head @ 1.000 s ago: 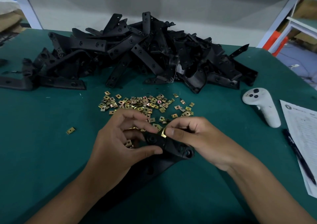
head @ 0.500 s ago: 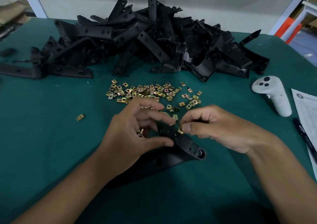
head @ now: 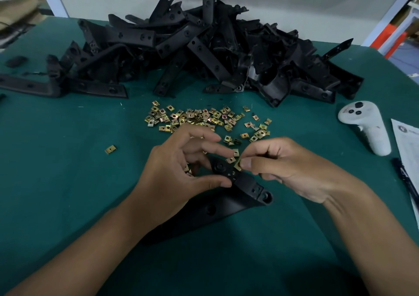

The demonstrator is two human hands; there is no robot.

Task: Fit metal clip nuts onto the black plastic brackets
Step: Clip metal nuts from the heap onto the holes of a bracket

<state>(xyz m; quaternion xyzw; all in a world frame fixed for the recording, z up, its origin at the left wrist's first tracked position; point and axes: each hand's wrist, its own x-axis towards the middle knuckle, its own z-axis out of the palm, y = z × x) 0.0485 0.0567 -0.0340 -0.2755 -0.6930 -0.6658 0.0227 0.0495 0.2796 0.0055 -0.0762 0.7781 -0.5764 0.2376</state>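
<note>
Bracket [head: 247,185] lies on the green table [head: 56,182], near edge, centre. It is V-shaped: the upper arm's long axis runs from upper left under the left hand to a rounded corner at lower right; the second arm points back toward lower left, under the left forearm.

Left hand [head: 172,171] grips the upper arm — thumb on its near edge, curled fingers over the far edge. Right hand [head: 285,168] pinches a brass clip nut [head: 237,165] between thumb and forefinger, fingers closed tight; the nut touches the far edge of the upper arm. Whether it is seated on the arm cannot be told.

Loose nuts [head: 204,120] lie scattered just beyond the hands — one stray to the left. Bracket pile [head: 204,53] sits further back. Controller [head: 365,127], pen [head: 405,180] and paper [head: 408,141] at right.
</note>
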